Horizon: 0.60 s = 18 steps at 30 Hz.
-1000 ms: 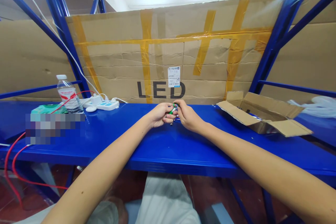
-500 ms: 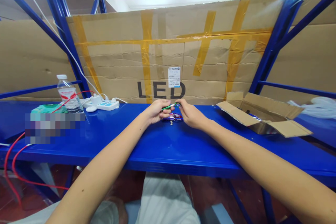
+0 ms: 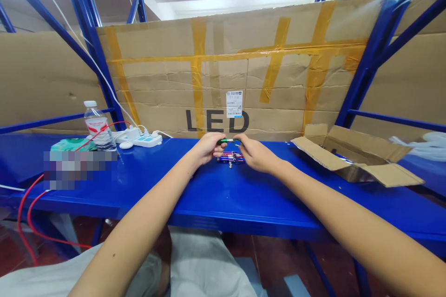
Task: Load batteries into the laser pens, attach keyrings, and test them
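Observation:
My left hand (image 3: 208, 147) is closed around a slim, shiny green pen-like tube (image 3: 226, 141) with a silvery part toward its right end. My right hand (image 3: 257, 152) is pinched at that right end, its thumb and fingertips partly hidden. A small thin silvery bit (image 3: 238, 145) shows by the right fingertips; I cannot tell whether it belongs to the tube. Just below the hands, several shiny purple, red and blue pen-like tubes (image 3: 230, 158) lie side by side on the blue table (image 3: 226, 195). Tiny metal pieces (image 3: 230, 165) lie in front of them.
To the right stands an opened cardboard box (image 3: 320, 154) with dark and blue items inside. At left are a water bottle (image 3: 99, 125), a green packet (image 3: 71, 145), a white power strip (image 3: 148, 140) and red cables (image 3: 26, 204). A taped cardboard sheet (image 3: 167, 88) closes off the back.
The green tube has turned from slanting to nearly level between my hands. The whole view has shifted slightly, and both hands stay over the same spot.

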Motion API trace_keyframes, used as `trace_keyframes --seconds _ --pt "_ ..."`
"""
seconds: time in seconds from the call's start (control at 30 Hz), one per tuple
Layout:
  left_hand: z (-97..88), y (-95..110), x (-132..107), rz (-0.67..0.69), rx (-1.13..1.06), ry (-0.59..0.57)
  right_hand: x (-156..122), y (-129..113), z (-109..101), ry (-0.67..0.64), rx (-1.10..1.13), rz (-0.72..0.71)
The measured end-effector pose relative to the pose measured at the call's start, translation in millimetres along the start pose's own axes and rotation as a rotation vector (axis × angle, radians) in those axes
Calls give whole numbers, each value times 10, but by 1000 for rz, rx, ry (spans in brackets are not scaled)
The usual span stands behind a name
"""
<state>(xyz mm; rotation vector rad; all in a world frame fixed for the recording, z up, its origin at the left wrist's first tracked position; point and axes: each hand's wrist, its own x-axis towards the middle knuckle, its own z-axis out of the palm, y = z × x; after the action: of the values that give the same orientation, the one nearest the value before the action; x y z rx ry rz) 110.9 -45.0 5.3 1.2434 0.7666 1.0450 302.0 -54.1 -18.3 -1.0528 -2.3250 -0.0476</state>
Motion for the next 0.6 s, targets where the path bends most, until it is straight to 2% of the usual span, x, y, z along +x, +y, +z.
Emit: trace_keyframes --seconds 0.2,0.3,0.4,0.6 --pt "44 -81 -25 36 230 60 31 -152 31 -1 19 -1" --pt "95 -135 5 68 421 139 54 -192 63 11 27 -16" --pt "135 -191 46 187 540 194 67 -173 80 9 97 10" --pt "69 -284 73 460 705 159 56 -133 58 -64 400 51"
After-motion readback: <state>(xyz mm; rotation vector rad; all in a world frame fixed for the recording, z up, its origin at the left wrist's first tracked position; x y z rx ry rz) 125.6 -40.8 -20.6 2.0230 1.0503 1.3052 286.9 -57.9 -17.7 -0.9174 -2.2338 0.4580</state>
